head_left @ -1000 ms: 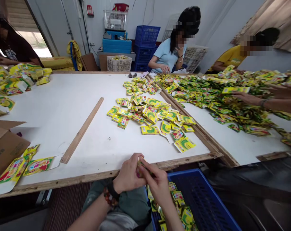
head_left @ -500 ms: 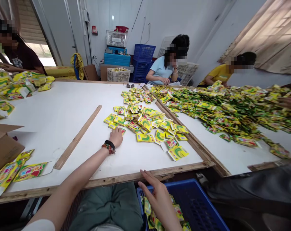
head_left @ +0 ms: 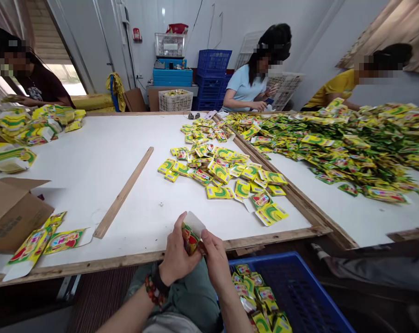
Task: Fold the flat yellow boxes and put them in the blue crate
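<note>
Pinching a printed yellow sachet (head_left: 190, 238), the left hand (head_left: 176, 252) and right hand (head_left: 216, 261) have their fingers (head_left: 209, 240) closed on it, just in front of the desk (head_left: 91, 185). More sachets (head_left: 254, 296) lie in a blue crate (head_left: 299, 286) below.

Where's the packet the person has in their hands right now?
In the head view, the yellow packet is held between the left hand and the right hand, just inside the table's wooden edge, with the blue crate below and to the right.

Yellow foil sachets (head_left: 216, 166) lay on the white board table (head_left: 91, 185), with a long wooden lath (head_left: 123, 192) left of them, a cardboard box (head_left: 15, 212) at near left, and a blue plastic crate (head_left: 299, 286) below the near edge.
</note>
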`<state>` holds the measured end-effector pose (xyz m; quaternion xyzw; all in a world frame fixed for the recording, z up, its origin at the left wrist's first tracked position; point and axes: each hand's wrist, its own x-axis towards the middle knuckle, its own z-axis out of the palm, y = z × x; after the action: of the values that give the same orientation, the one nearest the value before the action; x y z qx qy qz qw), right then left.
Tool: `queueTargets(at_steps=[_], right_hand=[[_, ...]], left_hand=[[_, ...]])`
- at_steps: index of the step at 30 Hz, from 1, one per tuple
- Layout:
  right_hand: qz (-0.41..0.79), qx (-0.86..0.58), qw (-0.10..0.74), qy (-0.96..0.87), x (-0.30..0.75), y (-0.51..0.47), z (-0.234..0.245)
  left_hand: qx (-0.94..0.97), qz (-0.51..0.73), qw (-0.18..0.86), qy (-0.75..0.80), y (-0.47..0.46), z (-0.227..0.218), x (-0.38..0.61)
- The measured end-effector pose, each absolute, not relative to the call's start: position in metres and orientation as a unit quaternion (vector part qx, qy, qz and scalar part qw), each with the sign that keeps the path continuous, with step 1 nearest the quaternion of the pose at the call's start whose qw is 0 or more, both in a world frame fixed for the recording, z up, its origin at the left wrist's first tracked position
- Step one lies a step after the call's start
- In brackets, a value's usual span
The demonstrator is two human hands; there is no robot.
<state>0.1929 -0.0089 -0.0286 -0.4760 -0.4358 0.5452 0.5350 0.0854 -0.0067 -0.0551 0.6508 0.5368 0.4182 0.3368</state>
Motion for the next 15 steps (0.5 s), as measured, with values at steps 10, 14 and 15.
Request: queueTargets(at_steps=[10, 14, 15], right_hand=[[0.379, -0.555, 0.502, -0.544, 0.201, -0.028, -0.023], [0.402, -0.495, 0.478, -0.604, 0.207, -0.028, -0.018], [0.385, -0.486, 0.476, -0.624, 0.207, -0.027, -0.016]], left_hand=[[0.670, 0.547, 0.248, 0.435, -0.018, -0.090, 0.091], [0.706, 0.512, 0.262, 0.413, -0.013, -0.082, 0.091], [0.711, 0.501, 0.265, 0.416, -0.012, -0.081, 0.092]])
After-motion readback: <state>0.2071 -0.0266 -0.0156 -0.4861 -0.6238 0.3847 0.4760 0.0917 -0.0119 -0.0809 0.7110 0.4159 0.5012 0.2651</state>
